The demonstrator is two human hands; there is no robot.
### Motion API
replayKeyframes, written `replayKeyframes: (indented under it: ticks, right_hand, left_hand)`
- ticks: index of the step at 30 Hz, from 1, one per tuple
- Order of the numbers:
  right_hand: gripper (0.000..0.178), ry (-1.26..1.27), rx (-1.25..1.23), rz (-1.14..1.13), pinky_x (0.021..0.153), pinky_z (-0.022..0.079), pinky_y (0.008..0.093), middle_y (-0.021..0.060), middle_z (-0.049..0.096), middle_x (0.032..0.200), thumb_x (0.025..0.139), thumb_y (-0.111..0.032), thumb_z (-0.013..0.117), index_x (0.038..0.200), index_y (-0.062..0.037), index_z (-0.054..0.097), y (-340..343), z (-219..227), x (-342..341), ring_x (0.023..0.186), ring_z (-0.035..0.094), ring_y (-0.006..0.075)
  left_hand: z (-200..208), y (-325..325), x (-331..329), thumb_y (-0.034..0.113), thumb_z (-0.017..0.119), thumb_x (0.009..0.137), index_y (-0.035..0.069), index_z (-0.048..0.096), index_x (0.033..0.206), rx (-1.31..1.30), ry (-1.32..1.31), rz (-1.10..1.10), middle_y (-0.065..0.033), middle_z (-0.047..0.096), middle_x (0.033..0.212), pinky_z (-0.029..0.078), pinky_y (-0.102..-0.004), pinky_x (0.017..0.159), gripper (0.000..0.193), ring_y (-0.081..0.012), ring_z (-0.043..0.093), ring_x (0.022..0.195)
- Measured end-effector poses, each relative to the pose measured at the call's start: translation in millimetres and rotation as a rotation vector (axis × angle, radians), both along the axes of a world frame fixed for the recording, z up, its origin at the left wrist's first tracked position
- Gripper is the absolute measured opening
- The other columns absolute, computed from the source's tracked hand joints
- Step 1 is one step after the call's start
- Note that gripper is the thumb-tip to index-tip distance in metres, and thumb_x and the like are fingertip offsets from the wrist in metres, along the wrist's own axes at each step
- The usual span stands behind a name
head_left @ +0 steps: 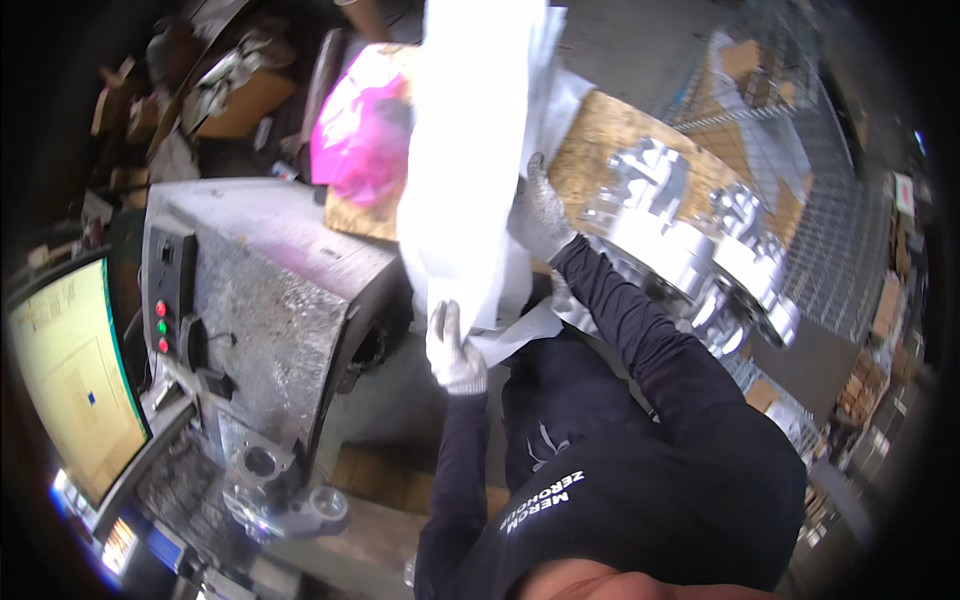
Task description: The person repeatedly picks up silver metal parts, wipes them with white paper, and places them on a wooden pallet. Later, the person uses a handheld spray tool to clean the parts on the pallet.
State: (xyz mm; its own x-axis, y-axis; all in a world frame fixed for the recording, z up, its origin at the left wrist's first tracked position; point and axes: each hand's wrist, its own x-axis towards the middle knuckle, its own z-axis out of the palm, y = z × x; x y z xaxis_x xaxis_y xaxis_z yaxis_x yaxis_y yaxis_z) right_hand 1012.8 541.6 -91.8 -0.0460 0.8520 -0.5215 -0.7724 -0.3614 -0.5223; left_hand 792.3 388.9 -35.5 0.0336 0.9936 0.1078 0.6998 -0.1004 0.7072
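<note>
A long white wrapping sheet [465, 150], overexposed in places, stretches away from me over a wooden board [610, 125]; whether it is foam or paper I cannot tell. White knit gloves cover both hands. My left hand [456, 352] is closed on the sheet's near left edge, its fingers bent over the material. Farther up, along the right edge, my right hand [542, 215] grips the sheet, with some fingers hidden by it. Shiny machined metal parts [665, 245] stand on the board just right of my right forearm.
A pink plastic bag [362, 130] lies on the board's left side. Left of me are a worn metal machine housing [265, 300] with buttons, a monitor [75, 370] and another metal part [265, 465]. A wire mesh cage [835, 230] stands at the right.
</note>
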Motion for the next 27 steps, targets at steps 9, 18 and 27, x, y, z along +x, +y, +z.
replayKeyframes:
  ticks: [9, 18, 27]
  right_hand:
    - [0.036, -0.261, 0.283, 0.157, 0.085, 0.057, 0.0328, 0.0105, 0.069, 0.11, 0.086, -0.009, 0.074, 0.119, 0.0005, 0.063, -99, 181, 20, 0.096, 0.068, 0.0195]
    - [0.046, -0.688, 0.282, -0.42, 0.086, 0.058, 0.0359, 0.0158, 0.067, 0.11, 0.093, -0.025, 0.067, 0.123, 0.007, 0.056, -283, 348, 106, 0.094, 0.068, 0.0267]
    - [0.035, -1.59, -0.019, -0.79, 0.081, 0.056, 0.0359, 0.0169, 0.07, 0.102, 0.085, -0.013, 0.071, 0.113, 0.006, 0.064, -368, 386, 242, 0.086, 0.07, 0.0251]
  left_hand:
    - [24, -159, -53, -0.011, 0.053, 0.069, 0.009, 0.065, 0.125, 0.017, 0.028, -0.227, -0.0191, 0.066, 0.114, 0.053, -0.0441, 0.091, 0.06, -0.0367, 0.065, 0.105]
    - [-10, -283, -130, 0.009, 0.07, 0.079, 0.012, 0.071, 0.113, -0.323, 0.282, 0.367, -0.014, 0.06, 0.106, 0.049, -0.0367, 0.086, 0.034, -0.0308, 0.06, 0.099]
    - [-43, -388, -182, 0.013, 0.064, 0.08, 0.014, 0.072, 0.114, -0.564, 0.639, 0.332, -0.016, 0.065, 0.106, 0.051, -0.0409, 0.086, 0.035, -0.0333, 0.064, 0.099]
